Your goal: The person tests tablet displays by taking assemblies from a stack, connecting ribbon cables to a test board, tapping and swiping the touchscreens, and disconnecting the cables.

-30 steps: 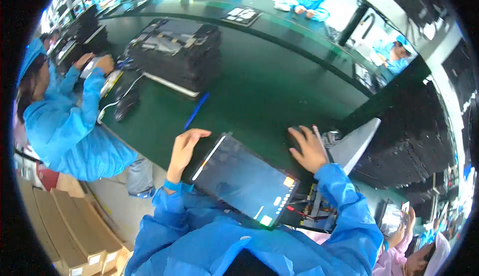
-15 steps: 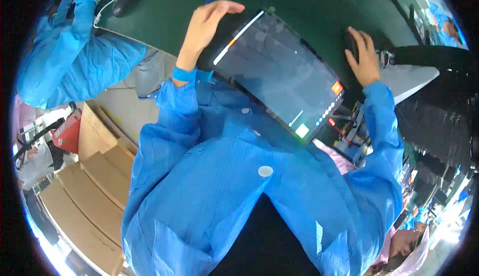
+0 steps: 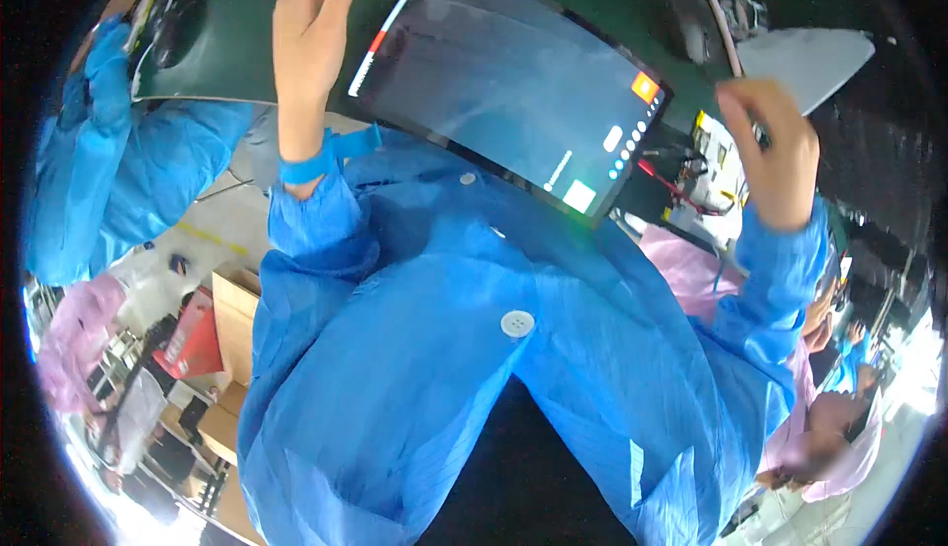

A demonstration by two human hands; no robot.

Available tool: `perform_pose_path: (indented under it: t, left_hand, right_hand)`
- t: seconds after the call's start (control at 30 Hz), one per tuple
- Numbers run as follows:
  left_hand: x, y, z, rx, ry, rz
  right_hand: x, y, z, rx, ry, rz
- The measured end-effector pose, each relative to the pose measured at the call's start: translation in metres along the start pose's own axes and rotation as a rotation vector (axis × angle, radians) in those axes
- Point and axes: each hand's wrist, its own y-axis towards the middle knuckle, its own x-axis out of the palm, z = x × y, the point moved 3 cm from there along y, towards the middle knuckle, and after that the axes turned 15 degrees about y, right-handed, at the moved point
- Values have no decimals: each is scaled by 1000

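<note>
A dark-framed flat screen (image 3: 504,62) stands tilted before me, its display lit with small coloured icons near one side. My left hand (image 3: 311,47) hovers beside the screen's left edge, fingers stretched and holding nothing; a blue wrist band (image 3: 326,154) circles that wrist. To the right of the screen, my right hand (image 3: 775,156) is raised with loosely curved fingers apart from the thumb and nothing visible in it. Beyond it, a dark computer mouse (image 3: 683,15) lies on the green table (image 3: 237,52), apart from the hand.
Cables and a white-and-yellow device (image 3: 716,176) sit between the screen and my right forearm. A grey wedge-shaped panel (image 3: 805,57) lies at the far right. At left sits a person in a blue coat (image 3: 148,171); cardboard boxes (image 3: 234,349) and a red container (image 3: 195,339) are behind.
My right hand has lifted off the mouse and drawn back toward me. My left hand has shifted left and up in view. The whole view has turned somewhat.
</note>
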Motion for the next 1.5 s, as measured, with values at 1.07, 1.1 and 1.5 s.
perform_pose_path:
  t: [1.07, 1.1, 1.5]
  left_hand:
    - [173, -61, 101, 698, 594, -479]
    - [173, -60, 101, 704, 581, -463]
    - [152, -50, 81, 1030, 150, -3]
  right_hand:
    - [50, -84, 31, -159, -27, -204]
    - [51, -85, 31, -164, -39, -196]
    - [6, -89, 19, -106, 231, -76]
